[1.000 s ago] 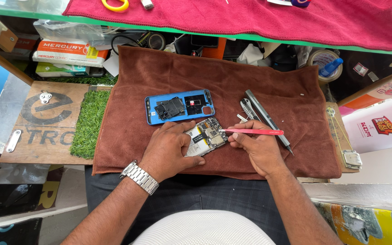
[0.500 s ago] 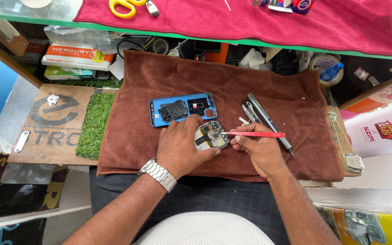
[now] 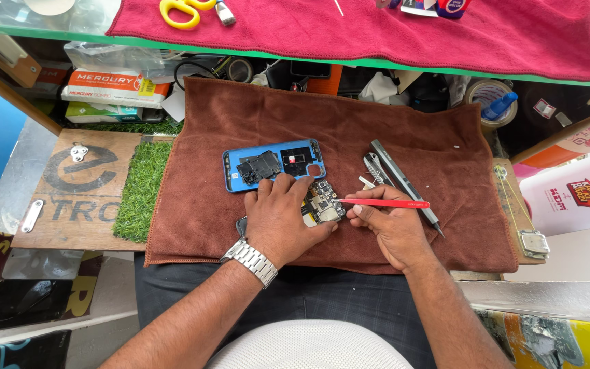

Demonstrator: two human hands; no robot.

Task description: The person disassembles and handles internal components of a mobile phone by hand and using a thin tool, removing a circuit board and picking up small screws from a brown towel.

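Note:
On a brown towel [image 3: 240,123], my left hand [image 3: 281,219] presses down on an opened phone [image 3: 322,201] whose circuit board shows. A metal watch [image 3: 250,260] is on that wrist. My right hand [image 3: 387,229] pinches a red tweezers-like tool [image 3: 384,203], its tip touching the phone's board. Just beyond my left fingers lies the blue back cover [image 3: 271,164] with black parts resting inside it.
Grey metal tools [image 3: 397,178] lie right of the phone. A patch of green turf [image 3: 141,191] and a wooden board [image 3: 76,191] sit left of the towel. Above, a red cloth [image 3: 377,27] carries yellow scissors [image 3: 182,10]. Tape rolls and boxes crowd the shelf behind.
My left hand has slid further over the phone, covering more of it. The red tool stays at the board. The view has tilted down slightly.

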